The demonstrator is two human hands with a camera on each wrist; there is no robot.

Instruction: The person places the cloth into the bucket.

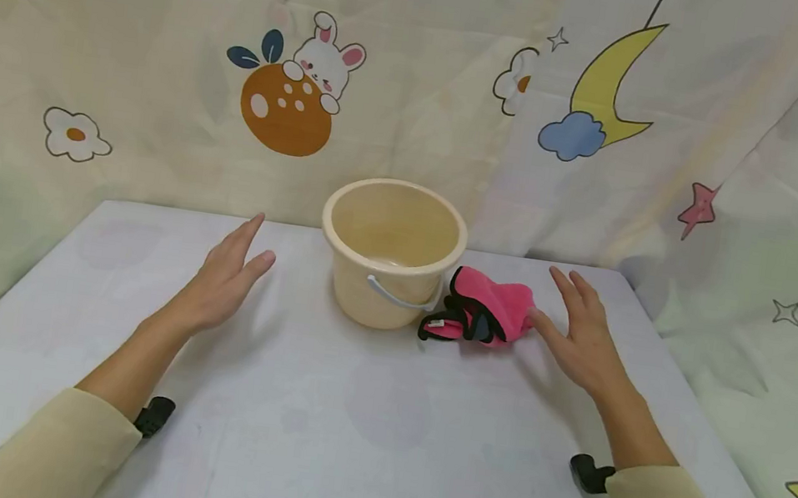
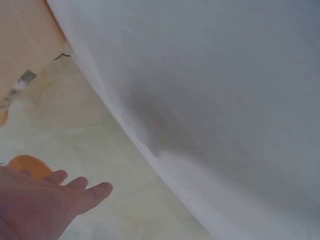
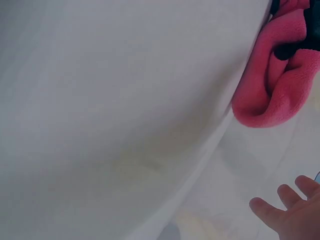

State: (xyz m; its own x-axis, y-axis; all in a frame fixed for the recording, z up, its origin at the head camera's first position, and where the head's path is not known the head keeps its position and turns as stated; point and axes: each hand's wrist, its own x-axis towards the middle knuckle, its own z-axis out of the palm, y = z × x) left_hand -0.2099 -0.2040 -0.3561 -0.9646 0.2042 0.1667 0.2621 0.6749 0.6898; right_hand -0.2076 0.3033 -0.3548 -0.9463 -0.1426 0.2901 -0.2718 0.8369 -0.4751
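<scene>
The right hand (image 1: 586, 345) hangs over the white-covered rectangular table (image 1: 376, 423), fingers spread and grasping nothing, just beside a bright pink, black-trimmed fleecy cloth item (image 1: 501, 304); from the right wrist I see a gap between them. The left hand (image 1: 221, 280), equally bare with its fingers extended, is raised left of a round, cream, plastic-looking bucket (image 1: 372, 306). Parted so, the hands seem to leave both things unobstructed. The pink item lies crumpled, presumably because it is soft, right of the bucket towards the table's far right corner. The bucket stands upright near the far edge's middle, its pale handle (image 1: 396, 299) drooping across the front, likely just from its own weight.
</scene>
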